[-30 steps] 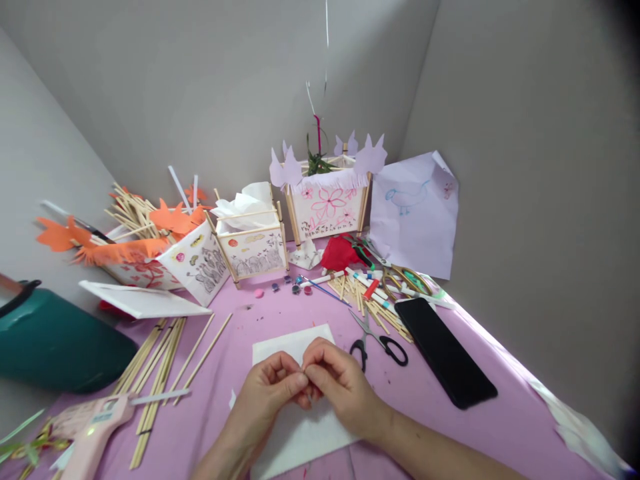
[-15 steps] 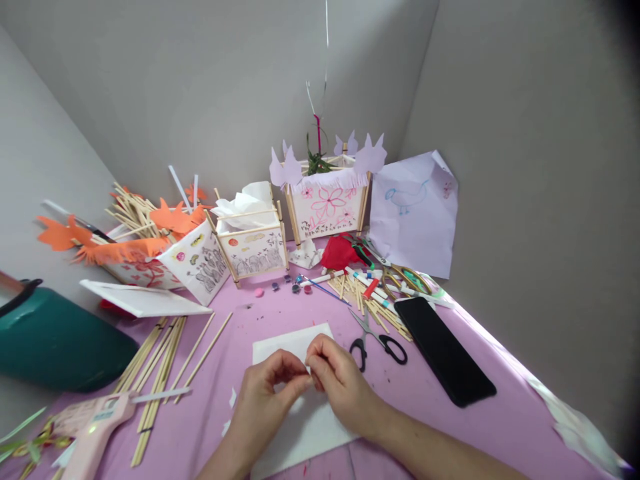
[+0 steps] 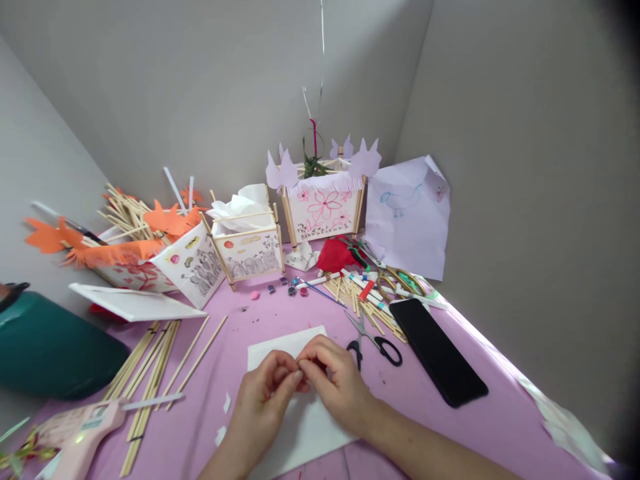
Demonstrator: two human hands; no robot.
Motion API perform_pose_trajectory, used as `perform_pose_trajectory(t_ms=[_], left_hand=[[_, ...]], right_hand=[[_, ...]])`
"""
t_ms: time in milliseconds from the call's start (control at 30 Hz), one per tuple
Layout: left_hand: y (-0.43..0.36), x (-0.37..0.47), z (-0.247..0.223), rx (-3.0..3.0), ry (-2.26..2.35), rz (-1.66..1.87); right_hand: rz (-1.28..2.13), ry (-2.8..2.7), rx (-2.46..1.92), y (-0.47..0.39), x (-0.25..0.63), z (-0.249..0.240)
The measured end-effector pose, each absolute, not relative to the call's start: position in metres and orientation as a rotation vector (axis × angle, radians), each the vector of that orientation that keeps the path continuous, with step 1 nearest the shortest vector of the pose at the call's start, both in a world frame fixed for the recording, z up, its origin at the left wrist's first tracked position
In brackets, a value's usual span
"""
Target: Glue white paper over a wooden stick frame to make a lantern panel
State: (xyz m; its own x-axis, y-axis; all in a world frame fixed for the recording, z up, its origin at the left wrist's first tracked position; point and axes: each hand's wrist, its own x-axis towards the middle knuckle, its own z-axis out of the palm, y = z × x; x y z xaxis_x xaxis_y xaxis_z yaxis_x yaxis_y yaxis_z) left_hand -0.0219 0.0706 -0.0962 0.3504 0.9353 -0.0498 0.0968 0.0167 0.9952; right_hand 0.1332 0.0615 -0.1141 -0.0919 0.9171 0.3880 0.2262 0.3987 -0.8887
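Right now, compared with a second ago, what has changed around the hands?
The left hand has edged right, baring two white scraps it mostly hid. Its fingertips stay close to those of the right hand; whether anything was taken or released is too small to tell. The white board, scissors and phone stayed put.

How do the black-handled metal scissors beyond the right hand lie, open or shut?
Open: the black-handled metal scissors lie with their blade tips parted and finger loops spread apart.
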Motion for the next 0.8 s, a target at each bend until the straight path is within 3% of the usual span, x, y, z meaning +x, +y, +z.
perform_pose_trajectory(t_ms=[300,800], left_hand=[[0.0779,-0.0247,-0.0984,1.114,1.096,0.893],[0.0763,-0.0284,-0.0999,1.040,0.878,0.793]], right_hand=[[1.139,-1.377,-0.967,0.0655,0.1330,-0.1128],[1.132,-1.210,-1.022,0.0681,0.1352,-0.1149]])
